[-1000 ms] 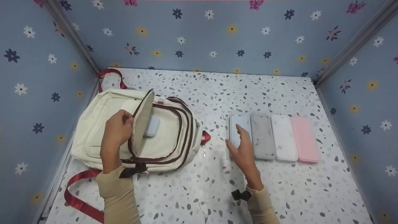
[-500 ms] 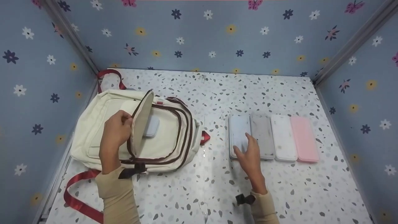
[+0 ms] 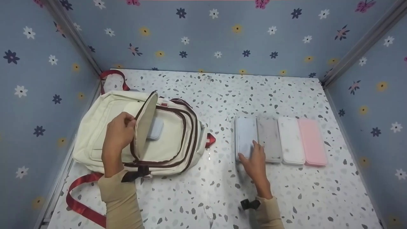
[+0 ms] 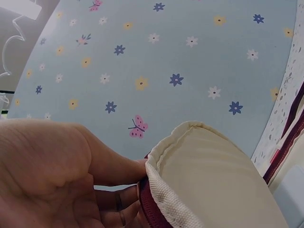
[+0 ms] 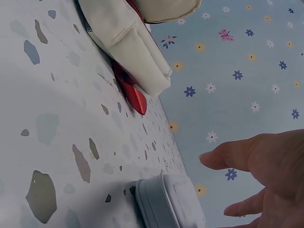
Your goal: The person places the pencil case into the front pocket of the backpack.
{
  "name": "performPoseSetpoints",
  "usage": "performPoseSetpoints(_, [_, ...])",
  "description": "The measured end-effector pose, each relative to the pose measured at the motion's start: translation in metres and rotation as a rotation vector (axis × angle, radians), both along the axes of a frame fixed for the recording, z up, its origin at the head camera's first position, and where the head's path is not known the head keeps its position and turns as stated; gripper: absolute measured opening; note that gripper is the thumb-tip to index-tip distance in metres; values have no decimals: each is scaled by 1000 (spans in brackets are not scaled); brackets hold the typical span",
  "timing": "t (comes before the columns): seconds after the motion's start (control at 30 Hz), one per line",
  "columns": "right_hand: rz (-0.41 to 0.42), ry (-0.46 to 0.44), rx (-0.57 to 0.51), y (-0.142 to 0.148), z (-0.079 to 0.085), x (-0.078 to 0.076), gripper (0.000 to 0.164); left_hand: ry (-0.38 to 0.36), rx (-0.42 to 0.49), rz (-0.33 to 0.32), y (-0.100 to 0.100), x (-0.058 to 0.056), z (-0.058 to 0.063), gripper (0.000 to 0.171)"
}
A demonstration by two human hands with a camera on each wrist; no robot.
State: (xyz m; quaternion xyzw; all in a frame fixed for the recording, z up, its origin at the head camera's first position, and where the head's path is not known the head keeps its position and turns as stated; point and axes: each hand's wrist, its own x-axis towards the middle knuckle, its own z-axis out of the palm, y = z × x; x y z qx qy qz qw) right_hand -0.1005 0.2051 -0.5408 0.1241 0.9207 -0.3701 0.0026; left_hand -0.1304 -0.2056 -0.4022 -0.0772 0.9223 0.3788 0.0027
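A cream backpack [image 3: 95, 127] with dark red zipper trim lies on the left of the table. My left hand [image 3: 119, 135] pinches the edge of its front pocket flap [image 3: 147, 127], thumb on one side and fingers on the other, so the flap stands up. Inside the pocket sits a light blue case [image 3: 155, 129], partly hidden by the flap. My right hand [image 3: 256, 162], thumb and fingers spread, is over the near end of a long light blue case [image 3: 246, 130]. In the right wrist view, its fingers look apart from that blue case [image 5: 178, 202].
Beside the blue case lie a grey case [image 3: 269, 140], a white case [image 3: 291, 140] and a pink case [image 3: 312, 143] in a row. Red straps [image 3: 84, 208] trail from the backpack. Flower-patterned walls [image 3: 203, 38] enclose the speckled table [image 3: 219, 98].
My right hand has moved slightly right and toward me, from the blue case's left side to its near end. My left hand keeps hold of the flap, unmoved.
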Motion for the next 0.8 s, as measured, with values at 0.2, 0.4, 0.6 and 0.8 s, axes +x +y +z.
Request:
performPoseSetpoints(0.2, [-2,25,12,-3,-8,2,79,4,4,3,0,1,0,20])
performPoseSetpoints(0.4, [-41,-22,41,-11,-14,6,90,-1,7,-4,0,1,0,21])
performPoseSetpoints(0.6, [-53,-88,151,-18,-19,8,101,3,6,4,1,0,0,21])
performPoseSetpoints(0.8, [-71,-86,179,-23,-27,8,107,13,-2,7,2,0,0,20])
